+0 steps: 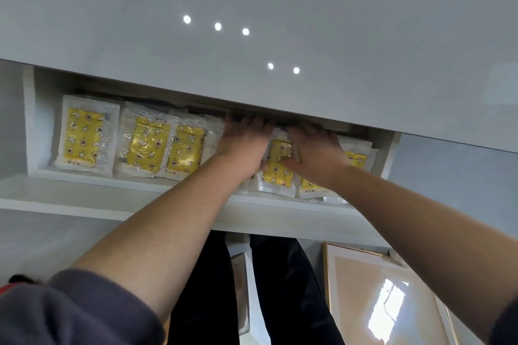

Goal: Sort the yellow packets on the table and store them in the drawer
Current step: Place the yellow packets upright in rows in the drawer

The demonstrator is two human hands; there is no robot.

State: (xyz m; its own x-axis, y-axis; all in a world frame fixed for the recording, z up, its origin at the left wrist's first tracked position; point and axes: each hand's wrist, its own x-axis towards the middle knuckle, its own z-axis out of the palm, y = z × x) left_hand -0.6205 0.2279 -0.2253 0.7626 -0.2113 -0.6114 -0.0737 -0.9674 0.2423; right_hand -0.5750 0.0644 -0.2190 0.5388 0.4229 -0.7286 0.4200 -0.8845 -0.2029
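A white drawer (117,190) stands pulled out under the glossy grey tabletop (252,36). Several yellow packets in clear wrappers stand in a row inside it, one at the far left (84,136) and others beside it (147,144). Both my hands reach into the right half of the drawer. My left hand (245,143) lies flat on the packets there, fingers stretched toward the back. My right hand (316,152) presses on a stack, its thumb against the middle yellow packet (277,169). Another packet (357,159) shows at the far right, partly hidden by my right wrist.
The tabletop overhangs the back of the drawer and hides my fingertips. Below the drawer front are my dark trouser legs (207,288) and a framed picture (378,297) leaning on the floor at the right.
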